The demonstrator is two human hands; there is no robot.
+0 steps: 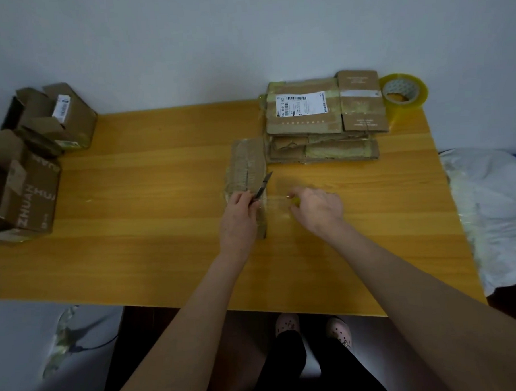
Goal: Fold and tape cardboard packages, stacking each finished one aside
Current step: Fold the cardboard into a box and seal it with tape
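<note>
Head view: left hand (239, 215) grips a slim dark blade (263, 185) against the flat, wrinkled cardboard package (247, 163); right hand (319, 208) pinches a glossy clear tape strip (276, 205).

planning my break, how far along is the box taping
Done: a stack of taped packages sits beside the tape roll. In hand: the left hand holds a small blade on a folded package; the right hand pinches clear tape. Left: open boxes at the left end of the table.
</note>
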